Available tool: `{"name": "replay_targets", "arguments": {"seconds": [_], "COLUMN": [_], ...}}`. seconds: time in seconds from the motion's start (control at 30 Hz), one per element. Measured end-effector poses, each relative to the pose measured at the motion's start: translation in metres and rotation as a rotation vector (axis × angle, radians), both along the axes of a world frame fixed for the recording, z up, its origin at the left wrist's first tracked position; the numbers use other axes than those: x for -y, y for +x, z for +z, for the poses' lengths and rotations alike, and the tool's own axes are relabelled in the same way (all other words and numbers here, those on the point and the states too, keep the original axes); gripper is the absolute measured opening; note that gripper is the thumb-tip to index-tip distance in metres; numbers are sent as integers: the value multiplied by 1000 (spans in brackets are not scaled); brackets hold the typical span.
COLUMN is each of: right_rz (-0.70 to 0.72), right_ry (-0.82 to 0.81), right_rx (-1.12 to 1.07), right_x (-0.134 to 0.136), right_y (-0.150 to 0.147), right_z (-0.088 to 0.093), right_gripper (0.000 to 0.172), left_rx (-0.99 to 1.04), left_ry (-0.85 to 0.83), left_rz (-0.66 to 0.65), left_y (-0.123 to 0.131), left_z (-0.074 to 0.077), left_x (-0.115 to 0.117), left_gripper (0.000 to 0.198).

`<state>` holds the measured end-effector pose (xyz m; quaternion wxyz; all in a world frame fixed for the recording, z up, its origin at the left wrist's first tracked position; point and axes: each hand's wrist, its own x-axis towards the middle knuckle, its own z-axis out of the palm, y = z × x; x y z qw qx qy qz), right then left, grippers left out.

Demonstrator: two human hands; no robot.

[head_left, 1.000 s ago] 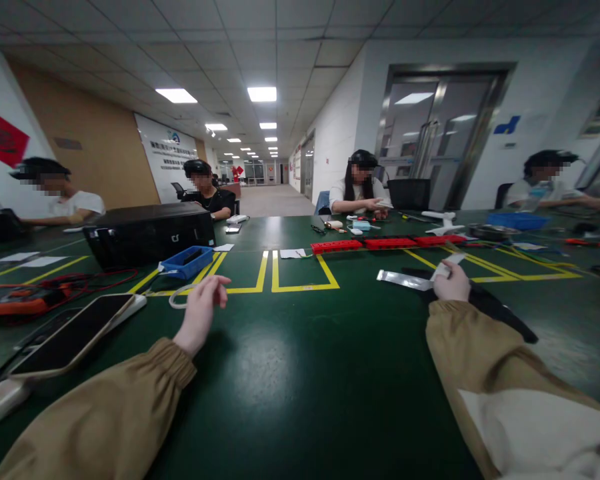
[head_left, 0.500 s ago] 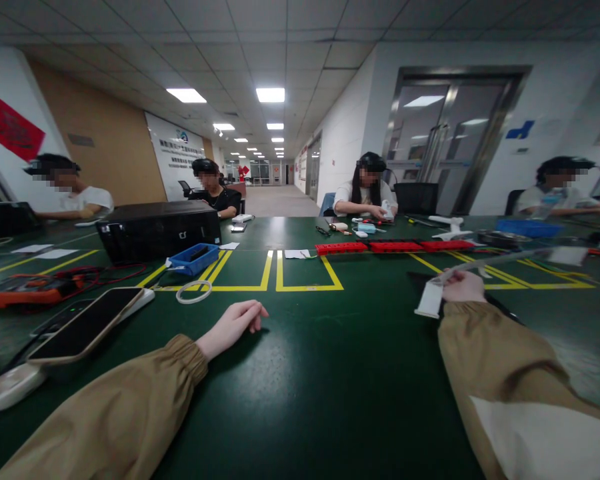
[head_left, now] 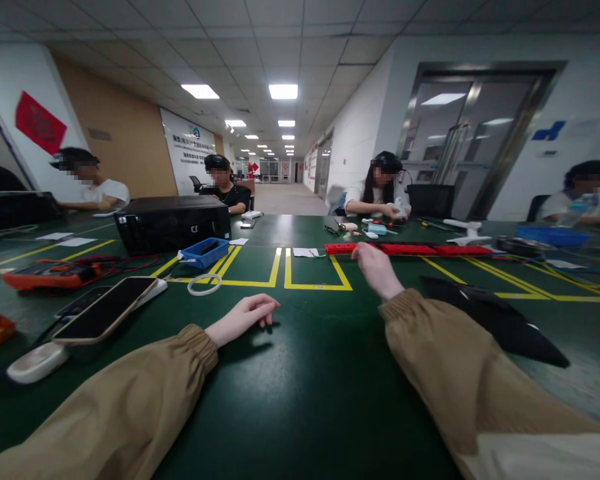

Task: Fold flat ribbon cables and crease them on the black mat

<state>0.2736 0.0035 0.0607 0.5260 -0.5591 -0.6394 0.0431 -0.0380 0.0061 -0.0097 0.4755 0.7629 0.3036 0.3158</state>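
Over the green table (head_left: pixel 300 373), my left hand (head_left: pixel 244 319) hovers left of the middle, fingers loosely bent and slightly apart, nothing in them. My right hand (head_left: pixel 379 270) is raised in front of the red strips (head_left: pixel 410 249), its fingers bent and pressed together; what they hold, if anything, is hidden. Nearest to my left hand is a white ring (head_left: pixel 205 285), lying beside yellow tape lines (head_left: pixel 320 287). A flat black object (head_left: pixel 495 313) rests on the table, partly behind my right sleeve.
At the left are a phone (head_left: pixel 107 310), a white mouse-like object (head_left: pixel 37 363), an orange meter (head_left: pixel 55 274), a blue tray (head_left: pixel 204 253) and a black box (head_left: pixel 175 223). A white stand (head_left: pixel 467 233) is at the back right. Several people sit across the table.
My right hand has moved left and slightly up; the white strip it held is no longer seen in it. My left hand keeps about the same pose. The view has shifted slightly.
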Motion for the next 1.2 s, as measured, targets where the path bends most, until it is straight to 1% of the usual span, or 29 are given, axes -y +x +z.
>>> {"name": "replay_targets", "arguments": {"seconds": [0.07, 0.1, 0.17, 0.23, 0.27, 0.33, 0.43, 0.47, 0.53, 0.6, 0.67, 0.73, 0.8, 0.87, 0.93, 0.97, 1.03, 1.1, 1.2], "right_rz": [78, 101, 161, 227, 252, 250, 186, 189, 247, 318, 379, 416, 402, 360, 346, 340, 307, 267, 269], "right_ry": [-41, -63, -19, 84, 138, 235, 363, 392, 403, 337, 204, 70, -28, -117, -200, -221, -211, -188, -193], "right_rx": [153, 324, 650, 895, 959, 992, 902, 873, 835, 793, 726, 626, 481, 262, -15, -155, -389, -537, -641], "right_x": [9, 14, 22, 25, 25, 23, 24, 26, 33, 39, 41, 36, 27, 18, 11, 9, 8, 8, 9], "right_y": [-33, -48, -68, -77, -77, -74, -69, -70, -74, -80, -85, -86, -84, -80, -75, -73, -69, -66, -64], "right_z": [-15, -25, -43, -57, -61, -63, -58, -56, -55, -58, -63, -70, -76, -80, -82, -81, -78, -75, -71], "right_gripper": [34, 32, 29, 31, 32, 33, 29, 27, 25, 27, 31, 32, 34, 49, 65, 70, 79, 83, 77], "left_rx": [51, 68, 87, 98, 107, 131, 163, 175, 197, 227, 267, 319, 367, 397, 408, 409, 405, 391, 357], "left_ry": [-7, 3, 41, 78, 91, 95, 90, 96, 121, 130, 102, 54, 17, -5, -30, -43, -63, -69, -72], "left_rz": [2, 4, 18, 57, 87, 151, 253, 283, 332, 364, 386, 401, 411, 426, 448, 458, 461, 443, 430], "left_y": [-2, -3, -5, -6, -7, -7, -9, -9, -10, -11, -11, -9, -8, -8, -8, -9, -9, -9, -10], "left_z": [3, 4, 6, 8, 9, 9, 8, 7, 5, 4, 4, 4, 4, 4, 3, 3, 2, 2, 2], "left_x": [2, 3, 4, 6, 7, 7, 4, 2, -1, -3, -3, -3, -2, -3, -4, -4, -4, -4, -4], "left_gripper": [46, 46, 42, 46, 50, 57, 63, 63, 63, 63, 63, 63, 61, 60, 59, 59, 58, 57, 57]}}
